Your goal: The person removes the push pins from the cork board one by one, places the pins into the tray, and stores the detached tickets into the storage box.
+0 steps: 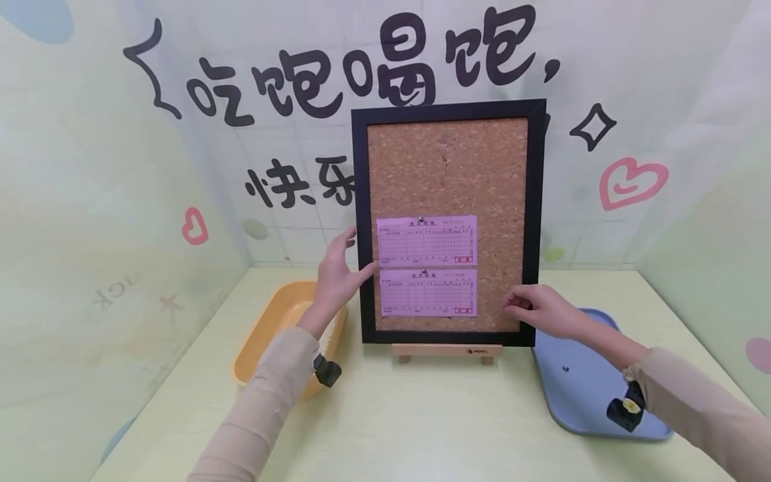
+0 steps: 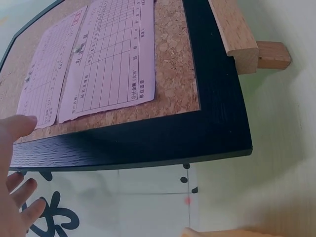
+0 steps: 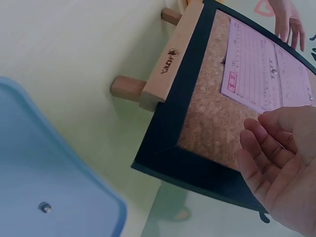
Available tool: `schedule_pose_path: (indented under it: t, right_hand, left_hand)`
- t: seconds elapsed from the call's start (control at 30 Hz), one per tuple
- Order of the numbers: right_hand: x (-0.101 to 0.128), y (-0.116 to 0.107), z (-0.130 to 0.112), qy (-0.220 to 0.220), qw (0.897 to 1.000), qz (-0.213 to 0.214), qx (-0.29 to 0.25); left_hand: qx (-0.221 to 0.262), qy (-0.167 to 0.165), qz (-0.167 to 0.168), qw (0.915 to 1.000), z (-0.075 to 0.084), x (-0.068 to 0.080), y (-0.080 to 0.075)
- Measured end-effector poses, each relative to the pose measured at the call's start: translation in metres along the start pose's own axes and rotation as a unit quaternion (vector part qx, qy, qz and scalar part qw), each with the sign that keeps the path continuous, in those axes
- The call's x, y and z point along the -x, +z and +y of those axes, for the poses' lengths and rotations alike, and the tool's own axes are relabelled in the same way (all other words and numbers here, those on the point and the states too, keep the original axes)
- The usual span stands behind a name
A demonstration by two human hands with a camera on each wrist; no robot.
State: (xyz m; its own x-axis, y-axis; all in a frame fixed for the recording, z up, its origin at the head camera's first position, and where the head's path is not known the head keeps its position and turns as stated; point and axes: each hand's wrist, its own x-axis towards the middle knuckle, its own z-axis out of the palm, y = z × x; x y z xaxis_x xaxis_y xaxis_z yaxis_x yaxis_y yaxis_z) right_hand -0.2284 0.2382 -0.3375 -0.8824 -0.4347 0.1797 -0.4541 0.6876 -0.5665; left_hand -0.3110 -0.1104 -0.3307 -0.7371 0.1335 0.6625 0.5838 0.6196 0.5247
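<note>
A cork board in a black frame (image 1: 359,167) leans on a small wooden easel (image 1: 446,350). Two pink receipt slips (image 1: 427,241) hang one above the other on its lower left part, each with a pin at its top edge. My left hand (image 1: 337,274) is at the frame's left side, fingers spread, thumb over the frame close to the slips' edge. In front of the lower right of the cork is my right hand (image 1: 542,309), its fingers loosely bent, thumb near the index finger; nothing shows between them in the right wrist view (image 3: 286,163).
To the right a blue tray (image 1: 578,402) lies on the table, with a small metal pin (image 1: 565,369) on it. An orange tray (image 1: 253,335) stands at the left, partly behind the left arm. Printed walls close in the back and sides.
</note>
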Motion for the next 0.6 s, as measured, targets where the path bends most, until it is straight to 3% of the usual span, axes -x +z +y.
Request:
schedule_pose_path:
  t: [0.23, 0.6]
  right_hand:
    - [-0.017, 0.002, -0.008, -0.011, 1.000, -0.006, -0.012]
    - [-0.045, 0.002, -0.024, -0.034, 0.999, 0.015, -0.017]
  left_hand:
    - [0.007, 0.012, 0.015, 0.9998, 0.000, -0.001, 0.006]
    - [-0.014, -0.030, 0.023, 0.9992, 0.006, -0.004, 0.014]
